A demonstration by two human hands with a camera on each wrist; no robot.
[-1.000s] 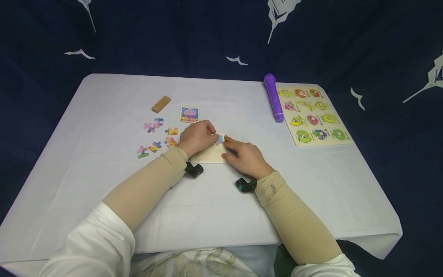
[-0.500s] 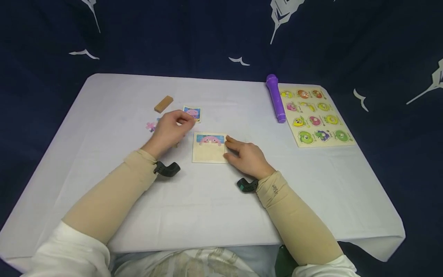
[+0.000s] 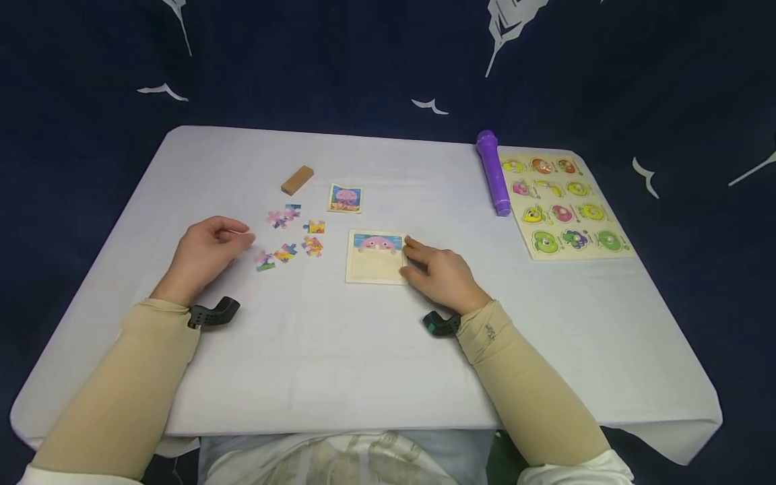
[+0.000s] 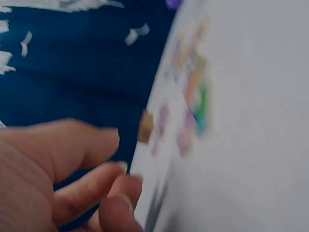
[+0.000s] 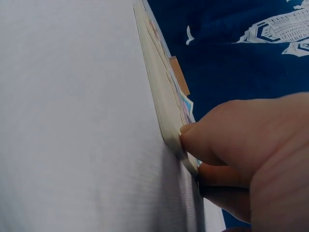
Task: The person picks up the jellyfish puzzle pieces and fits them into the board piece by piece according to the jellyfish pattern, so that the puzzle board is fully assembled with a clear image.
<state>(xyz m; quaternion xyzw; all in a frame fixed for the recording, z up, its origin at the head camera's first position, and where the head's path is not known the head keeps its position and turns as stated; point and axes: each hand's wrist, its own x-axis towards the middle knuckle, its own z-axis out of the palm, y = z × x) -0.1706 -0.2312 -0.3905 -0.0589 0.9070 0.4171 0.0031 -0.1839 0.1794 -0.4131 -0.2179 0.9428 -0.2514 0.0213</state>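
And here we are: the left hand (image 3: 209, 256) hangs above the left part of the bench (image 3: 303, 377), fingers loosely curled, nothing visible between them. Just off its fingertips, to the right, lie the loose puzzle pieces (image 3: 312, 246), flat and scattered; nearest is a green-edged piece (image 3: 265, 261), a touch closer to the person than those fingertips. The left wrist view is blurred, but hand and pieces are plainly apart there too.

Across on the right, the right hand (image 3: 445, 279) has thumb and fingertips against the right edge of the wooden tray (image 3: 376, 268), touching, not wrapped round it. A pink face fills the tray's far strip; the near part is bare wood.

So here's the line that counts, I'd say: hand, pieces, tray, left to right, with the left hand clearly nearer the pieces. Their individual long axes are too small to call!
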